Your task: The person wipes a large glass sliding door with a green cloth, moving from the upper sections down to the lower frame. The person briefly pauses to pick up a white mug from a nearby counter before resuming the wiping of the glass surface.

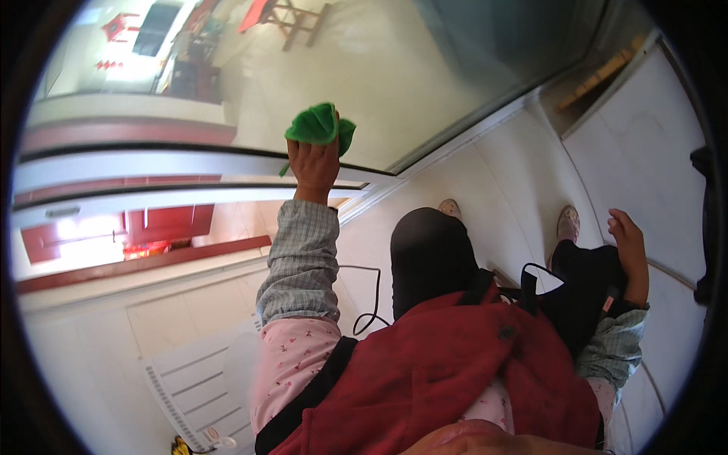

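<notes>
My left hand (314, 168) grips a green cloth (314, 125) that is bunched over its fingers. It reaches out to a large glass door panel (364, 68), at the white frame (170, 165) along the panel's edge. Whether the cloth touches the glass is hard to tell. Off to the right, my right hand (630, 244) hangs beside my bent leg with nothing in it, its fingers loosely bent and apart. Plaid sleeve covers (301, 256) are on both forearms.
A wooden folding stool (293, 23) with a red seat shows in the glass. Pale floor tiles (500, 170) lie under my feet. A black cable (372, 290) runs near my knee. A white slotted unit (193, 381) stands at lower left, and a white panel (642, 125) at right.
</notes>
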Demonstrator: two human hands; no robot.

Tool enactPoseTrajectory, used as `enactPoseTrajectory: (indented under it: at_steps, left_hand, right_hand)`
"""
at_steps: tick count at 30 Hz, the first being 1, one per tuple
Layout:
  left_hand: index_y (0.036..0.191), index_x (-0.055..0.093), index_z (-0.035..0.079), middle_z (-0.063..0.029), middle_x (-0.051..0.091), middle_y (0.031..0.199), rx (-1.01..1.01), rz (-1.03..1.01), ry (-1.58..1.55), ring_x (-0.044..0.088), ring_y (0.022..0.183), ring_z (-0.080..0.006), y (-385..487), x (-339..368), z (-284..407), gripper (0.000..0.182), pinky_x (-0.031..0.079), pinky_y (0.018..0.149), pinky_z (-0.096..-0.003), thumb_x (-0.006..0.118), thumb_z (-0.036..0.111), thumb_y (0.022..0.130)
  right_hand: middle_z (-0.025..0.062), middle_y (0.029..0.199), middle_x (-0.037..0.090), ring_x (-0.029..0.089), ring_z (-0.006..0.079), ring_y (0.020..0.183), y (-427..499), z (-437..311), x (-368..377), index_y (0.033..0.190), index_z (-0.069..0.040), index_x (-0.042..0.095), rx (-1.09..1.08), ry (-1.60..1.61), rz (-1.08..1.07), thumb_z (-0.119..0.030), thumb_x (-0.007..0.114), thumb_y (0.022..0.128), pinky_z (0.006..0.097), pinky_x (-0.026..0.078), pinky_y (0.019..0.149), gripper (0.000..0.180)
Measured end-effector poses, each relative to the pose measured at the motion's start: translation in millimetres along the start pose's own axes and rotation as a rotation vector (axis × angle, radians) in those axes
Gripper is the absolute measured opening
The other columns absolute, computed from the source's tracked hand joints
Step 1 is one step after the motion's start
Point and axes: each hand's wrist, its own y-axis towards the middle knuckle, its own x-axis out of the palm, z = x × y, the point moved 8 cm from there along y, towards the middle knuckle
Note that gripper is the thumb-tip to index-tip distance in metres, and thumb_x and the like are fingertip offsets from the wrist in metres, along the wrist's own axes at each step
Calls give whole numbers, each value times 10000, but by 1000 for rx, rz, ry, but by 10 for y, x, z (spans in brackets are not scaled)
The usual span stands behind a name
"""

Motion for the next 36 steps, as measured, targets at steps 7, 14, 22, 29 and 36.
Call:
enactPoseTrajectory:
  at_steps: [7,14,22,29,36]
  left_hand:
    - [1227,628,151,-29,577,1274,214,-246,-112,520,1215,-211,-143,628,616,369,371,1054,-418,580,149,862]
    - [1213,663,205,-20,619,1215,135,-22,-116,562,1124,-260,1169,696,877,376,335,1010,-467,567,158,853]
    - [1340,546,179,3,548,1336,399,-293,-174,474,1276,-189,472,1645,1762,449,309,1122,-358,524,180,892]
    - [1200,626,113,-94,636,1188,367,-848,-709,561,1187,-257,-711,1903,1537,358,383,1080,-391,532,76,856]
    - [1239,602,82,-145,634,1197,-482,-813,-901,597,1142,-293,-434,841,682,429,448,1011,-373,492,-56,848]
  right_hand:
    - [113,1033,663,600,178,913,-84,-146,-50,1215,-20,586,23,-61,49,-166,552,967,289,467,860,291]
    - [124,1126,653,610,196,1015,-71,-279,5,1242,-7,578,63,-64,-17,-165,534,978,298,459,919,310]
    - [106,1030,657,593,172,951,-114,-354,-32,1222,-6,585,56,46,38,-177,550,973,285,449,887,304]
    - [94,1019,657,589,154,947,-125,-338,-4,1217,-13,586,38,131,-7,-168,564,967,277,449,882,295]
    - [117,1017,668,613,176,927,-75,-444,122,1162,-4,609,-161,38,-15,-183,574,966,284,473,850,269]
